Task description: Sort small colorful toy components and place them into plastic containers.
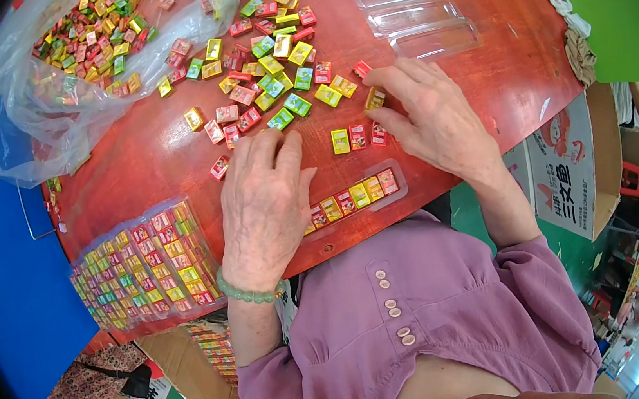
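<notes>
My left hand (262, 190), with a green bead bracelet on its wrist, reaches over the table with fingers a little apart and nothing visible in them. Its fingertips are close to red boxes (232, 136) at the pile's near edge. Between thumb and index finger of my right hand (428, 112) is a small yellow box (375, 98). Beside the right thumb, a yellow box (340, 141) and two red ones (357, 136) stand in a short row. Nearer me lies a clear plastic tray (403, 184) holding a row of small boxes, its left end hidden by my left hand.
A loose pile of small coloured boxes (283, 48) covers the table's middle, with a clear plastic bag (3, 117) of more at far left. Filled trays (145, 259) lie at left. An unfilled clear tray (411, 4) is at far right. Cardboard boxes (565, 171) stand beside the table.
</notes>
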### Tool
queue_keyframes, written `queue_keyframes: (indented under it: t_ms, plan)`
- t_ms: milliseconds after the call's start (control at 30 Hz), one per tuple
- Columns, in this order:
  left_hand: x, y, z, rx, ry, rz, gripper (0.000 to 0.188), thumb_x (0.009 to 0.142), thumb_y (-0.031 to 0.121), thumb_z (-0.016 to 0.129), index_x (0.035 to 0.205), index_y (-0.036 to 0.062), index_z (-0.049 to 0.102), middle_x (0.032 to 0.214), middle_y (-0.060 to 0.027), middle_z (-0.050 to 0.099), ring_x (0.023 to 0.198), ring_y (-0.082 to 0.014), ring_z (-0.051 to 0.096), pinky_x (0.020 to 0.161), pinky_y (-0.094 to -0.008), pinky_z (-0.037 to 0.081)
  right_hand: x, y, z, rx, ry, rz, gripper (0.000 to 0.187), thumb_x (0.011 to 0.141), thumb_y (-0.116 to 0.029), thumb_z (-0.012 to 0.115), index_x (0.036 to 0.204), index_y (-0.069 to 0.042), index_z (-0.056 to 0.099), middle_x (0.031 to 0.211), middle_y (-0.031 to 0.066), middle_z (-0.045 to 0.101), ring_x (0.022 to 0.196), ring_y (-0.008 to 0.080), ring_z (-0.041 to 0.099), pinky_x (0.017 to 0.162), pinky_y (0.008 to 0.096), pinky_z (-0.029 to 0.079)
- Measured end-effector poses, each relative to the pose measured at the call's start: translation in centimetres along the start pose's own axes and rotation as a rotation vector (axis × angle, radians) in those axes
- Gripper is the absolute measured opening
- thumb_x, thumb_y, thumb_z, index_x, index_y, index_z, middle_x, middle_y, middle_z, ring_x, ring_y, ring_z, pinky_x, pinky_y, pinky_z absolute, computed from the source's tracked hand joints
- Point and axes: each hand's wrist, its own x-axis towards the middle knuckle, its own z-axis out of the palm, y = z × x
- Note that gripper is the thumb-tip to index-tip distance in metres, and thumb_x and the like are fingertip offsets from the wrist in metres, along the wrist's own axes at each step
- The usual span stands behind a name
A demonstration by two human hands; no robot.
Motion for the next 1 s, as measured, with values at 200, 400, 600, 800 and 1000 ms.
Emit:
queue_keyframes:
  t_ms: [200,400,600,800,1000]
  plan:
    - [-0.8,0.0,0.0,0.044,0.03,-0.012,0.038,0.079,0.004,0.077,0.115,-0.0015,0.066,0.108,-0.0144,0.06,0.1,-0.0318,0.059,0.083,-0.042,0.053,-3.7,1.3,-3.6,0.263,-0.061,0.089,0.031,0.086,-0.002,0.072,0.117,0.0,0.064,0.105,0.0148,0.062,0.092,0.0311,0.065,0.076,0.0383,0.054]
    - [-0.7,-0.1,0.5,0.045,0.025,-0.032,0.032,0.085,0.0,0.07,0.117,-0.0021,0.065,0.107,-0.0151,0.059,0.098,-0.0325,0.06,0.083,-0.0434,0.053,-5.8,2.0,-3.2,0.218,-0.17,0.198,0.03,0.087,0.001,0.069,0.117,-0.001,0.064,0.111,0.014,0.061,0.098,0.033,0.065,0.08,0.039,0.054]
    - [0.4,0.5,0.9,-0.028,0.057,0.011,0.036,0.085,0.0,0.071,0.119,-0.0024,0.063,0.108,-0.0159,0.059,0.1,-0.0333,0.06,0.085,-0.0433,0.053,-5.8,2.4,-2.9,0.211,-0.172,0.215,0.034,0.086,0.0,0.07,0.12,-0.001,0.064,0.115,0.0141,0.061,0.102,0.0337,0.065,0.084,0.0393,0.055]
    - [1.3,0.7,1.7,-0.171,0.011,0.054,0.038,0.081,0.0,0.074,0.118,-0.0028,0.064,0.11,-0.0165,0.06,0.104,-0.0346,0.06,0.087,-0.0428,0.053,-5.3,2.0,-2.3,0.221,-0.144,0.137,0.044,0.084,-0.009,0.077,0.126,-0.005,0.064,0.12,0.0138,0.059,0.103,0.0339,0.066,0.086,0.0393,0.056]
    - [2.2,0.6,2.0,-0.258,-0.024,0.077,0.039,0.079,0.005,0.078,0.115,-0.0022,0.065,0.11,-0.0161,0.062,0.105,-0.0338,0.063,0.087,-0.0426,0.054,-4.6,2.0,-1.3,0.22,-0.158,0.083,0.045,0.082,-0.015,0.08,0.125,-0.008,0.067,0.115,0.0126,0.059,0.097,0.03,0.068,0.08,0.0394,0.057]
